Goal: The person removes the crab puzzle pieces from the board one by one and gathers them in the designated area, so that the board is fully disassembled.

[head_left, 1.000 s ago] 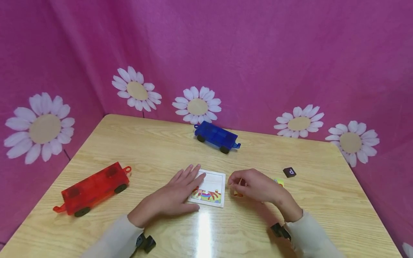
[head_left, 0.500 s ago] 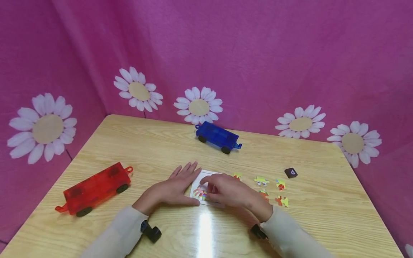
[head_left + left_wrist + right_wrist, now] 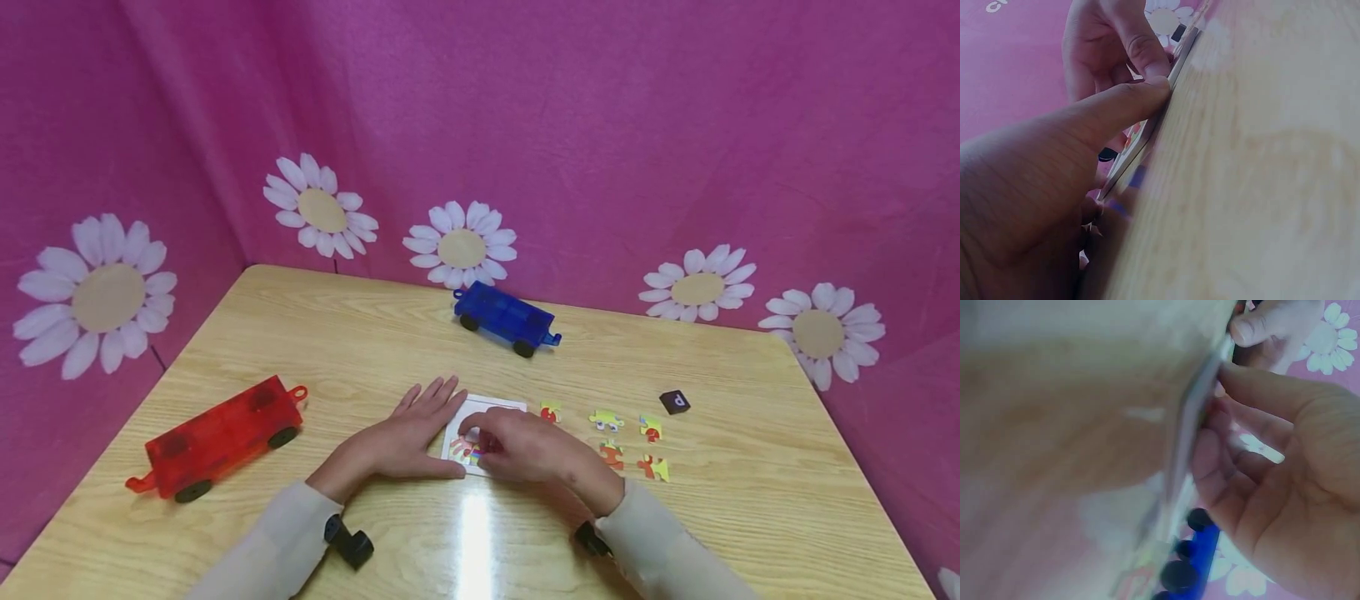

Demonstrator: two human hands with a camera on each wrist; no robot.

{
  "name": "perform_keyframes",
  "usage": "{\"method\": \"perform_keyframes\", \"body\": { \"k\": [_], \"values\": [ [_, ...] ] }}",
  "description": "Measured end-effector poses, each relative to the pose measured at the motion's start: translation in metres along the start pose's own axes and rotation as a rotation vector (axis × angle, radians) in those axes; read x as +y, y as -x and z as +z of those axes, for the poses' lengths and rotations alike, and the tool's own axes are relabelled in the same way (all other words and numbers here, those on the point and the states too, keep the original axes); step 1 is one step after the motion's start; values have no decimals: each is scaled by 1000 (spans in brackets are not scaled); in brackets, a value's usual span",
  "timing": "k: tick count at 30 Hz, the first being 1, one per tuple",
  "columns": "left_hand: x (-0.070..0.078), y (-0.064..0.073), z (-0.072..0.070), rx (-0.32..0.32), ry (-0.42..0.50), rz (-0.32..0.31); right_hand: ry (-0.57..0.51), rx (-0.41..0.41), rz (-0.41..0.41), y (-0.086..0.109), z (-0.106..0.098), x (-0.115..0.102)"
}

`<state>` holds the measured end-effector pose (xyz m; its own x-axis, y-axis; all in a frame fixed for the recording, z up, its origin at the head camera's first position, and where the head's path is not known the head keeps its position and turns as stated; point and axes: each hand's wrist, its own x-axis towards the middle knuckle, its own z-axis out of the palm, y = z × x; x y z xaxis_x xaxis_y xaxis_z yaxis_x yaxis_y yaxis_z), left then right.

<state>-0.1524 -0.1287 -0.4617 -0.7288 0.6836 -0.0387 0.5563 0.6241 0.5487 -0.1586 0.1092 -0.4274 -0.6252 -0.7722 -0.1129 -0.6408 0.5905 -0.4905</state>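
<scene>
Your white puzzle tray (image 3: 473,406) lies flat, with colourful set pieces (image 3: 459,450) in its near part, partly covered by your right hand (image 3: 528,445); five loose yellow-and-red pieces (image 3: 651,429) lie to its right.

Left hand (image 3: 411,437): fingers extended forward, thumb spread wide
Right hand (image 3: 525,446): fingers curled, thumb underneath
Arms (image 3: 266,546): angled inward
</scene>
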Motion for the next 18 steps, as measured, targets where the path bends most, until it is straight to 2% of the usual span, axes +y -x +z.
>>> {"method": "perform_keyframes", "body": {
  "k": [11, 18],
  "values": [
    [-1, 0, 1, 10, -16, 11, 12, 15, 11, 1, 1, -2],
    [-1, 0, 0, -9, -22, -6, 47, 28, 16, 3, 1, -4]
  ]
}}
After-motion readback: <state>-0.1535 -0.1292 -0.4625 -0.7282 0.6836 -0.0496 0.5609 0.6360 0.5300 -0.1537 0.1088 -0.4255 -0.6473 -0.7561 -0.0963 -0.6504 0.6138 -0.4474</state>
